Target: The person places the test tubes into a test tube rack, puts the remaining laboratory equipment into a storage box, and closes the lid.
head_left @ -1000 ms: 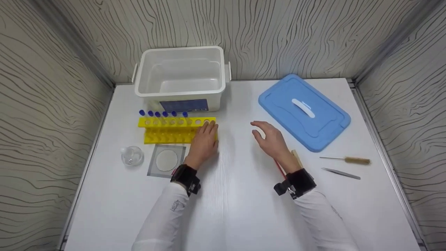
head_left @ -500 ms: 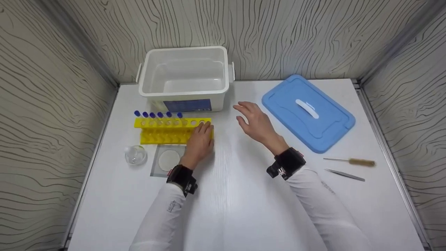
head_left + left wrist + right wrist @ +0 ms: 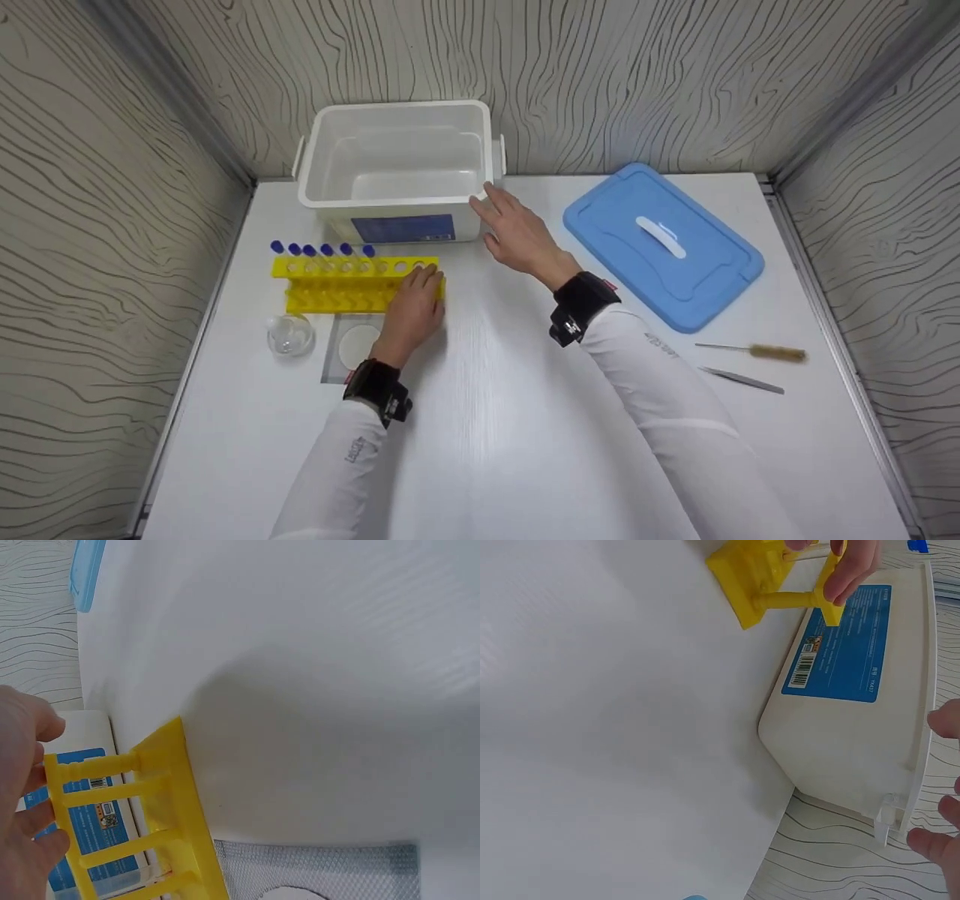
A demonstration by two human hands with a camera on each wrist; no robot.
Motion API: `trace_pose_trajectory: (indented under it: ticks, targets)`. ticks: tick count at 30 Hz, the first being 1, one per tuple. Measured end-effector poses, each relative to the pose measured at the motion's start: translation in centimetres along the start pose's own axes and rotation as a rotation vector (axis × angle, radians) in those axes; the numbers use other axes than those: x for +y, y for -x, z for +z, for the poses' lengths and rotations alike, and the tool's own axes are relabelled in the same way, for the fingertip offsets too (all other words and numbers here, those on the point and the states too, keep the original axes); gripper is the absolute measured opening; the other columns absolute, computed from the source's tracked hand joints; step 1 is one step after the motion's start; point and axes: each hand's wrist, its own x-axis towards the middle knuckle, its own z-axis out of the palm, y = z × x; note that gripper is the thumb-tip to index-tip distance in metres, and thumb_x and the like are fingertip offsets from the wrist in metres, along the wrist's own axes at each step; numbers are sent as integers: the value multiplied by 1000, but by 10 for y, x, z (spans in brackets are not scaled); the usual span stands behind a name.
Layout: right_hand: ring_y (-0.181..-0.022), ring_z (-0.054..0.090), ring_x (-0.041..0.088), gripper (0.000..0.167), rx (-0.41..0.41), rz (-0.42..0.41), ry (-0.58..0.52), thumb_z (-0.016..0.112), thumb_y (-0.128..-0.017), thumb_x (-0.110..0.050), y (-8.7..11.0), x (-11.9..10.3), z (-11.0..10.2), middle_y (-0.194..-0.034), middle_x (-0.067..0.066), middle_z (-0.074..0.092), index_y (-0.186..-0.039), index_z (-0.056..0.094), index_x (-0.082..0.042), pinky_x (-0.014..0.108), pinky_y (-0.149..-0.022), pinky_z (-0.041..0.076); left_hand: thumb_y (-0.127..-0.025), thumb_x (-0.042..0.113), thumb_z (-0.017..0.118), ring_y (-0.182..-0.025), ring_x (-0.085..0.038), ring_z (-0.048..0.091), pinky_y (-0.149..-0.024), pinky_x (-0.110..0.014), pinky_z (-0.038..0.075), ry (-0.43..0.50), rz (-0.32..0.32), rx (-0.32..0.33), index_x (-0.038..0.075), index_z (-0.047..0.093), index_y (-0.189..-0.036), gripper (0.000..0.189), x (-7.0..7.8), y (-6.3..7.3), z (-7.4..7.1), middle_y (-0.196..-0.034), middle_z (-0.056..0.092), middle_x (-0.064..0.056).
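My left hand (image 3: 412, 307) holds the right end of a yellow test tube rack (image 3: 330, 296), its fingers over the top plate. In the left wrist view, thumb and fingertips lie on either side of the rack's upper bar (image 3: 71, 840). Several test tubes with blue caps (image 3: 309, 250) stand in the rack's left holes. The right hand (image 3: 517, 232), fingers spread and fairly straight, is at the front right corner of a white plastic bin (image 3: 397, 202). In the right wrist view, its fingertips (image 3: 928, 844) come right at the bin's rim near a side handle.
A wire gauze with a white centre (image 3: 334, 364) lies before the rack, partly under my left wrist. Beside it stands a small clear glass vessel (image 3: 290, 337). A blue lid (image 3: 630, 225), a test tube brush (image 3: 776, 352) and tweezers (image 3: 742, 379) lie on the right.
The rack has slid left with my left hand on it. My right hand has moved forward and left, from beside the blue lid to the bin's corner.
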Motion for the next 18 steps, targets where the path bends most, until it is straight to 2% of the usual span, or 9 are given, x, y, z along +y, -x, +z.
trace_pose_trajectory:
  ticks: [5,8,11,14,18]
  targets:
    - [-160,27,43,64,-131,14,28,52,-105,-14,-19,-5,1,-174,25,20,-166,31,-10,58,-124,39,-106,18,60,-156,-35,40,-128,-50,35,36,-26,-7,6,54,-151,47,-6,3,-2,-165,46,-14]
    - [-161,25,43,67,-191,31,59,53,-106,-15,-28,-8,-1,-173,24,23,-167,28,-11,60,-124,38,-106,16,58,-155,-35,41,-128,-51,35,43,-23,8,5,55,-150,45,-9,2,-4,-164,47,-14]
    - [-159,29,42,66,-206,31,121,55,-106,-17,-34,-10,-1,-167,24,35,-167,29,-12,59,-125,37,-106,16,58,-155,-35,41,-128,-50,36,42,-27,23,4,56,-149,45,-12,2,-6,-163,48,-15]
    - [-155,38,40,62,-181,37,187,55,-107,-16,-37,-12,1,-158,23,46,-165,34,-15,54,-124,41,-106,16,57,-155,-35,41,-128,-50,36,52,-29,30,3,56,-149,44,-15,3,-7,-163,48,-15]
    - [-150,44,38,58,-161,66,199,52,-108,-15,-33,-12,7,-153,22,51,-164,38,-19,50,-122,44,-107,17,57,-155,-34,41,-128,-51,36,63,-49,20,4,56,-149,44,-19,5,-8,-162,48,-14]
